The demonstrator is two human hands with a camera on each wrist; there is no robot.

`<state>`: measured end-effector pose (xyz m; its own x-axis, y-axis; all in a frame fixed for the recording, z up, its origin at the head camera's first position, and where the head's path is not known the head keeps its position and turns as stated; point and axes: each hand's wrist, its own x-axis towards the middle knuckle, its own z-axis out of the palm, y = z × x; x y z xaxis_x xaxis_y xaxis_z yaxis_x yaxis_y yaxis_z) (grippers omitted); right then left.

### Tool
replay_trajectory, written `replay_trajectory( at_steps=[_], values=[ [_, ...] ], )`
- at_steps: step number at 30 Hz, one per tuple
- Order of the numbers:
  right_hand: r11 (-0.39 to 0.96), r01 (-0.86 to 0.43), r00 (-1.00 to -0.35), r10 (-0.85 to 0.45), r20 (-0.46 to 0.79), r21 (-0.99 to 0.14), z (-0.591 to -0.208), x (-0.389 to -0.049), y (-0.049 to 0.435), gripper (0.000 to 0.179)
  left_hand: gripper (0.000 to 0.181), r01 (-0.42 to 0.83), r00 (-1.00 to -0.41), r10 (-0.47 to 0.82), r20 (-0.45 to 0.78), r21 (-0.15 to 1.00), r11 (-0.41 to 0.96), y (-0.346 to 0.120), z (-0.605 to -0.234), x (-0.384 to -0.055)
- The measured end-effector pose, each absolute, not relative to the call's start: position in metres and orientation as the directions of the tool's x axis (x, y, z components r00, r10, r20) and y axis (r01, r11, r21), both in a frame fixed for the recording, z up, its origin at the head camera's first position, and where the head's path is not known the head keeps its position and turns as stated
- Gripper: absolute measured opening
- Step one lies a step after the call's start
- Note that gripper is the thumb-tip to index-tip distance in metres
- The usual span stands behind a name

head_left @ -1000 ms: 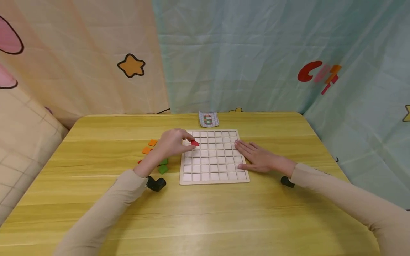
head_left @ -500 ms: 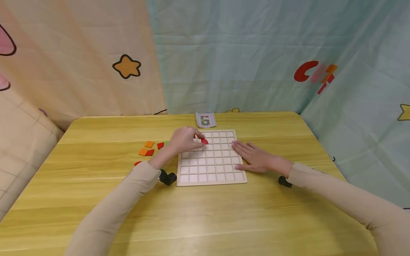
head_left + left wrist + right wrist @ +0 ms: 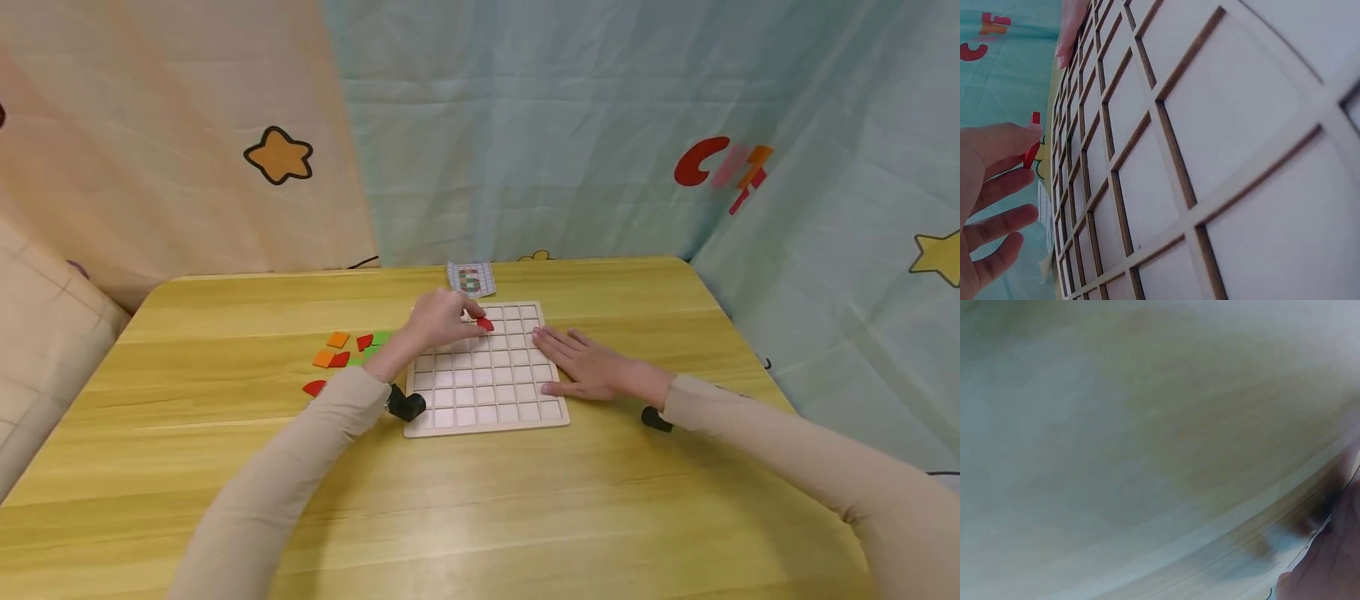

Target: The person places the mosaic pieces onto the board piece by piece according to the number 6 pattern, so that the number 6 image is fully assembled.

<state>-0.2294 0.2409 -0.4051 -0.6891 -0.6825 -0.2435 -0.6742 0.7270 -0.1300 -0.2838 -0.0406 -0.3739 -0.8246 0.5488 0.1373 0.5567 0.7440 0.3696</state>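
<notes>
A red quarter-round tile (image 3: 486, 324) is pinched between thumb and fingertips of my left hand (image 3: 438, 321), over the upper part of a pale wooden grid board (image 3: 487, 429). In the left wrist view the red tile (image 3: 1032, 147) stands on edge in the pinch, apart from the grid, while the other fingers of the left hand (image 3: 991, 187) spread loosely. My right hand (image 3: 588, 367) rests on the board's right edge with its fingers straight. The right wrist view is blurred and catches only part of the right hand (image 3: 1322, 569).
Left of the board lie loose tiles: orange tiles (image 3: 338, 340), red tiles (image 3: 313, 387) and green tiles (image 3: 380, 338). Behind the board is a small printed pattern sheet (image 3: 472, 280). All of this is on a wooden table (image 3: 480, 517), with a curtain (image 3: 525, 125) behind.
My left hand has carried the red tile rightward and slightly away across the board. The right hand stays on the board's edge. The head view has shifted a little.
</notes>
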Motion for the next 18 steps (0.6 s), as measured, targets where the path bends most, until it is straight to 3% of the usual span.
replay_trajectory(
  at_steps=[18],
  values=[
    [0.739, -0.665, -0.694, -0.665, -0.277, -0.105, -0.403, -0.230, 0.237, 0.086, 0.027, 0.491, -0.862, 0.503, 0.068, 0.360, 0.793, -0.022, -0.388, -0.296]
  ],
)
